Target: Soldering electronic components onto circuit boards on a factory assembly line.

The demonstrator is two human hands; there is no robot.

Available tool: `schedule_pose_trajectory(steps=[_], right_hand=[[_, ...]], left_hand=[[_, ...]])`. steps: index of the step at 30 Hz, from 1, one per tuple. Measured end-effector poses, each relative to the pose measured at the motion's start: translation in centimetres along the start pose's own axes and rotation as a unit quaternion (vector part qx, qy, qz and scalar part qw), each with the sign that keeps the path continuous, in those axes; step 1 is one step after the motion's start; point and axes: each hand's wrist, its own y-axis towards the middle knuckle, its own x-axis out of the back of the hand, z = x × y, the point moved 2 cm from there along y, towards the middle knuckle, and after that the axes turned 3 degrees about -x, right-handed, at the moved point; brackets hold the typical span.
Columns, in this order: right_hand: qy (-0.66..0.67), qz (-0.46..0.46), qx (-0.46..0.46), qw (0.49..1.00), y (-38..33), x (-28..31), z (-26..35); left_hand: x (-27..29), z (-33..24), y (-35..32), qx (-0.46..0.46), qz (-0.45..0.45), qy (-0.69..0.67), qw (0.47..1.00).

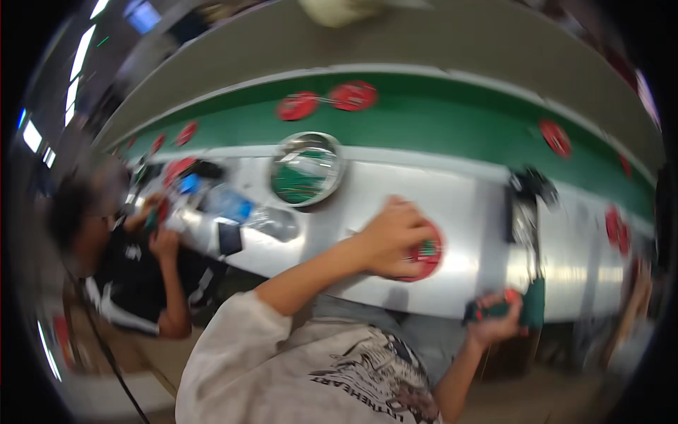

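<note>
Left hand [392,237] pressed down on a red round disc [426,253] with green parts in it, fingers curled together over its left edge; disc lying flat on the shiny metal bench [459,205], near the middle of the scene. Right hand [498,321] lower and to the right, near the bench's front edge, fingers wrapped tight around a dark green and orange power tool [505,305] — grip closed on its handle. Farther back, a green conveyor belt [438,116] carrying more red discs [353,95], spaced well apart. Between belt and left hand, a shiny round metal bowl [307,168] with green inside. On the far left, a second person [134,261] in dark clothing, both hands up at the bench — details blurred.
</note>
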Motion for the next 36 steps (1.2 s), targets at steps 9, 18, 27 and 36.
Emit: schedule_pose_trajectory(steps=[9,18,27,36], right_hand=[[-0.065,0.016,0.081,0.995,-0.2,-0.8,0.2],[-0.055,0.064,0.07,0.994,0.9,0.6,-0.8],[-0.109,0.034,0.081,0.99,-0.3,-2.1,0.6],[-0.081,0.041,0.102,0.991,0.5,0.0,0.3]], left_hand=[[2.3,18.7,11.1,0.289,0.01,0.267,0.919],[6.3,29.0,5.0,0.433,-0.035,0.317,0.843],[7.9,28.1,5.3,0.391,-0.083,0.321,0.859],[12.5,31.9,-0.7,0.613,-0.088,0.223,0.753]])
